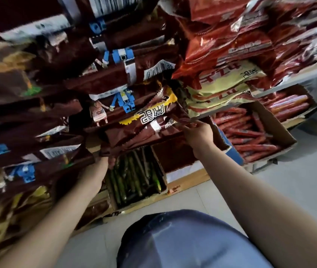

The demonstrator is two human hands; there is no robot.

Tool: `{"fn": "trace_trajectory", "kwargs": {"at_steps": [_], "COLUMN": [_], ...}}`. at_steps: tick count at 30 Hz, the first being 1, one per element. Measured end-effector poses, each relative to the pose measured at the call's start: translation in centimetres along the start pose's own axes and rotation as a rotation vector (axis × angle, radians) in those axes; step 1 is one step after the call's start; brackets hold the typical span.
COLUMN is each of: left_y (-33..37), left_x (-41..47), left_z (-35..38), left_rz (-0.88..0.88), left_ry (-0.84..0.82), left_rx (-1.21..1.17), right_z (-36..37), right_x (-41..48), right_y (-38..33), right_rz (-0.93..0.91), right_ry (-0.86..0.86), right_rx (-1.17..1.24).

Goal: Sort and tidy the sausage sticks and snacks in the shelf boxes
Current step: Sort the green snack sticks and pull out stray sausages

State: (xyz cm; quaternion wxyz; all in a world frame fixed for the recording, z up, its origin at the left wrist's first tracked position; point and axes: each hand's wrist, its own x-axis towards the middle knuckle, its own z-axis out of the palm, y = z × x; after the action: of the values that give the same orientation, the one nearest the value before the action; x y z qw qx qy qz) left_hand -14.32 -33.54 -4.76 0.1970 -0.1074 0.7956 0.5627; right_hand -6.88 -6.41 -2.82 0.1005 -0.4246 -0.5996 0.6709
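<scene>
Left grip (106, 158) and right grip (198, 132) each pinch an edge of the brown snack bag (146, 130) mid-frame — a hard tug could spill neighbouring bags (115, 78) onto the green sticks (134, 176) below.

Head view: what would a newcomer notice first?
The brown bag at centre, held in both hands: the left hand grips its lower-left corner, the right hand pinches its right edge. Below it lie green sticks; to the right, red sticks. Red bags pile up at top right.
</scene>
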Motion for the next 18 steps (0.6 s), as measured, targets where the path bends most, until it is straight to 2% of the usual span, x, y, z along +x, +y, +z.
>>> {"fn": "trace_trajectory", "kwargs": {"at_steps": [3, 6, 12, 15, 18], "left_y": [-1.0, -1.5, -2.5, -2.9, -2.6], "left_x": [-2.0, -4.0, -3.9, -3.1, -2.8], "left_z": [0.0, 0.7, 0.8, 0.8, 1.7], "left_rz": [0.128, 0.221, 0.214, 0.388, 0.529], "left_ry": [0.004, -0.139, -0.245, -0.245, -0.325], "left_rx": [0.135, 0.237, 0.486, 0.688, 0.802], "right_z": [0.1, -0.3, -0.8, -0.7, -0.2], "right_x": [0.6, 1.6, 2.5, 2.6, 2.4], "right_y": [0.3, 0.3, 1.8, 1.3, 0.7], "right_rz": [-0.025, 0.062, 0.220, 0.244, 0.218], "right_ry": [-0.020, -0.033, 0.033, 0.000, -0.004], "right_rx": [-0.051, -0.027, 0.028, 0.051, -0.091]}}
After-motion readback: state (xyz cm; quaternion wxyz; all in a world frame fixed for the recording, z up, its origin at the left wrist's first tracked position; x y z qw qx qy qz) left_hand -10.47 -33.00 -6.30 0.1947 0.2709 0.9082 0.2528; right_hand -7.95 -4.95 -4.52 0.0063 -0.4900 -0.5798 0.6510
